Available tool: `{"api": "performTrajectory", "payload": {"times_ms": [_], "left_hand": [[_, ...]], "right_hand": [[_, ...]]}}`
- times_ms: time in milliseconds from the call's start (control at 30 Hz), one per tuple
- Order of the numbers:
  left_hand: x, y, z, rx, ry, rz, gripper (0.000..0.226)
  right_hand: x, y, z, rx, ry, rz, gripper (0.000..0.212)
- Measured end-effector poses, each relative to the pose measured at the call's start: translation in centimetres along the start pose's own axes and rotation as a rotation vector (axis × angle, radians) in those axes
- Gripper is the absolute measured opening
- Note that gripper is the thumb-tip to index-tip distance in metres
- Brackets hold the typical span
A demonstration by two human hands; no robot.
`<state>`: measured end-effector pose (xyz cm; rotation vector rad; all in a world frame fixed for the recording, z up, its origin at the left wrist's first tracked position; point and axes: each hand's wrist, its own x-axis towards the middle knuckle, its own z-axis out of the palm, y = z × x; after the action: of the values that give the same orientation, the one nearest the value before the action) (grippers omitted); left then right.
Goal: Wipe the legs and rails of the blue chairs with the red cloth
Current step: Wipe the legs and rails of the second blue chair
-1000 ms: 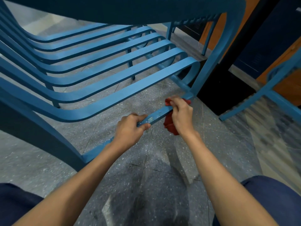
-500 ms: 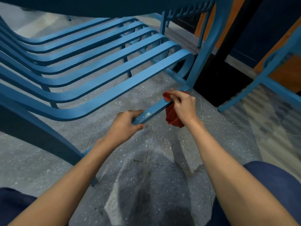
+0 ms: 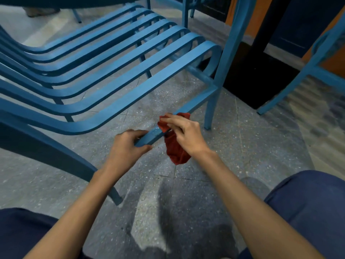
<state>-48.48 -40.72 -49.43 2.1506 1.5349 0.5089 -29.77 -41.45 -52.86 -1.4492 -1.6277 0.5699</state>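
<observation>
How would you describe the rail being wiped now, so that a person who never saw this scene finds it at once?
Start at the blue slatted chair on the left. Under its nearest slat runs a low side rail, meeting a leg. Unlike the other bars, the left hand grips it and the right hand holds the red cloth against it.

Left hand (image 3: 127, 146) in curled grip; right hand (image 3: 186, 136) seemingly in pinch.

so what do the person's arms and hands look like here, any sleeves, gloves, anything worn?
Left hand and right hand: no gloves, rings, watch or bands visible. Forearms bare right to the frame edge, no sleeve in view. Only clothing showing is dark blue trousers over both knees at the lower corners.
</observation>
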Motion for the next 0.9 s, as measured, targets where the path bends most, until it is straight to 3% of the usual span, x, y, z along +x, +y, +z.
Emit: {"api": "performTrajectory", "payload": {"times_ms": [267,467,700,900], "left_hand": [[-1.1,-0.6,0.6,-0.016,0.077,-0.046,0.043],[-1.0,-0.7,0.7,-0.011,0.095,-0.057,0.042],[-0.9,-1.1,0.9,-0.022,0.096,-0.072,0.042],[-0.9,-1.1,0.9,-0.045,0.103,-0.067,0.042]], "right_hand": [[3.1,0.1,-2.4,-0.084,0.176,0.221,0.026],[-1.1,-3.6,2.7,-0.012,-0.024,0.182,0.029],[-0.4,-3.0,0.8,0.022,-0.040,0.134,0.021],[1.7,-2.6,-0.7,0.003,0.143,0.215,0.017]]}}
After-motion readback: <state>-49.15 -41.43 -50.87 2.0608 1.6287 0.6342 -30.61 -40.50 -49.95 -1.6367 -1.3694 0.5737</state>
